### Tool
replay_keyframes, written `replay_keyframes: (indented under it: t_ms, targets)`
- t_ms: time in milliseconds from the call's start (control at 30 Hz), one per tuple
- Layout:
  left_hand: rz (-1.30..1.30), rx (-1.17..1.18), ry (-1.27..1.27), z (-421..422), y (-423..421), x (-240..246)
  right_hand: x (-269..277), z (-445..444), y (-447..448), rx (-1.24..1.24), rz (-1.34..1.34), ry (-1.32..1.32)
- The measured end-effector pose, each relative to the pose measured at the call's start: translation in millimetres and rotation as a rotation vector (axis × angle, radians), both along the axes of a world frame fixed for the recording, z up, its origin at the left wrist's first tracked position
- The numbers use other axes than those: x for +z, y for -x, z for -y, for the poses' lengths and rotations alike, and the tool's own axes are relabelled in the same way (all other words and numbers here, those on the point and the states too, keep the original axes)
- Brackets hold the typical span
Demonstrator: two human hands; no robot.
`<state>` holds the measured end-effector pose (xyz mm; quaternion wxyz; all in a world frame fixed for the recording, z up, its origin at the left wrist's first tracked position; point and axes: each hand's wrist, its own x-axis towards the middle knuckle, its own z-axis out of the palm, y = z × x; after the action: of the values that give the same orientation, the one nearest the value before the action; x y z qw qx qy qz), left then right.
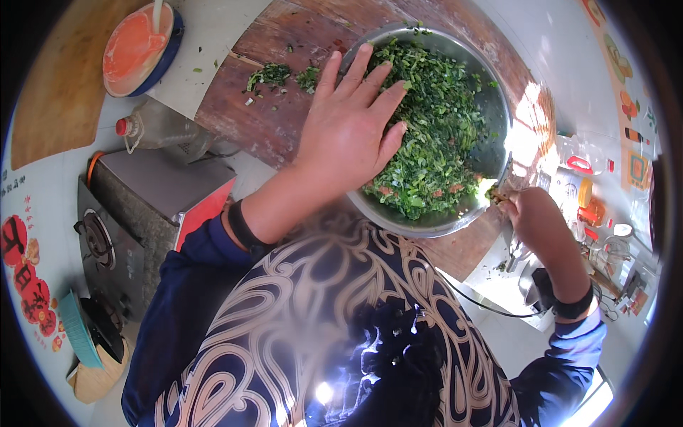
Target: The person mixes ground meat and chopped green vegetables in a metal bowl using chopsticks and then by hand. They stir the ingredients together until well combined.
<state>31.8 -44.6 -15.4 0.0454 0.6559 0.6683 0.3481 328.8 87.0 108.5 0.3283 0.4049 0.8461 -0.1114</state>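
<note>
A large stainless steel bowl (496, 107) of chopped leafy greens (427, 123), with reddish bits among them, stands on a reddish wooden board (256, 123). My left hand (352, 117) lies spread over the bowl's left rim, its fingertips at the edge of the greens. At the bowl's lower right rim, my right hand (528, 213) is closed on what looks like a thin utensil; glare and the fingers hide most of it. Small heaps of chopped greens (272, 74) lie on the board left of the bowl.
An orange-coated basin (133, 53) with a white handle in it is at the upper left. Below it are a plastic jug (160, 128) with a red cap and a gas stove (106, 245). Jars with red lids (581, 164) and a black cable (480, 304) are at the right.
</note>
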Motion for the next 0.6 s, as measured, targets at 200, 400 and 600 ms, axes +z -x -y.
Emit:
replay_keyframes:
  t_ms: [200, 400, 600]
  targets:
    - [0.002, 0.006, 0.003, -0.8, -0.3, 1.9, -49.3, 4.6, -9.8, 0.255, -0.224, 0.054]
    - [-0.052, -0.001, 0.006, 0.4, -1.2, 4.0, -99.3, 9.9, 17.9, -0.788, -0.597, 0.484]
    - [-0.070, 0.007, 0.004, 0.9, -1.8, 1.5, -49.7, 2.8, 32.0, -0.358, -0.866, 0.221]
